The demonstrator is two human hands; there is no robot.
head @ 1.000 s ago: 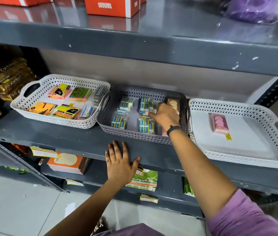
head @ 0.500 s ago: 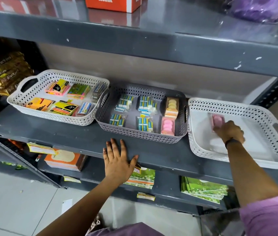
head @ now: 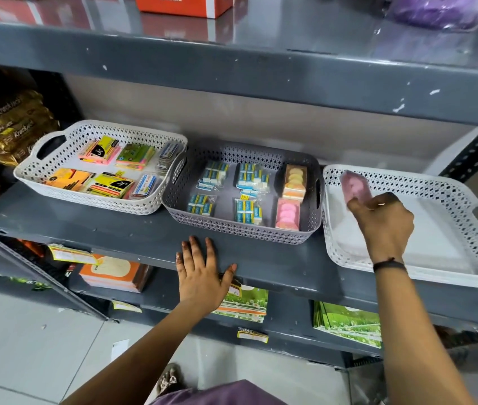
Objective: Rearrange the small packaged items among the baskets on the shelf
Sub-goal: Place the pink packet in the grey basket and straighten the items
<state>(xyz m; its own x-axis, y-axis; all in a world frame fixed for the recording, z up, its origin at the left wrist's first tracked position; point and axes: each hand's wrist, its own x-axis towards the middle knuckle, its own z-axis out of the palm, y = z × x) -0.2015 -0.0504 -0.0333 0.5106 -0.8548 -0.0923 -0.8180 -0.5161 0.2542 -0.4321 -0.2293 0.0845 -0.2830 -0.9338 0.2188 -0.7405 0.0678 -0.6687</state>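
Three perforated baskets stand in a row on the grey shelf. My right hand (head: 381, 217) is over the left part of the white right basket (head: 436, 182), pinching a blurred pink packet (head: 355, 185) lifted above the basket floor. The grey middle basket (head: 232, 229) holds several blue-and-white eraser packs (head: 246, 176), an orange-yellow packet (head: 295, 179) and a pink packet (head: 288, 214) along its right side. The white left basket (head: 56, 147) holds colourful sticky-note packs (head: 135, 156). My left hand (head: 202, 270) lies flat, fingers spread, on the shelf's front edge below the middle basket.
The upper shelf (head: 232, 62) overhangs the baskets and carries an orange box (head: 185, 4) and a purple bag (head: 442, 10). Golden snack packs (head: 6, 118) fill the left bay. Booklets (head: 243, 302) and green packs (head: 346, 320) lie on the lower shelf.
My right hand went from the middle basket to the right basket, took hold of the pink packet there and lifted it toward the basket's left end. The left hand stayed put.
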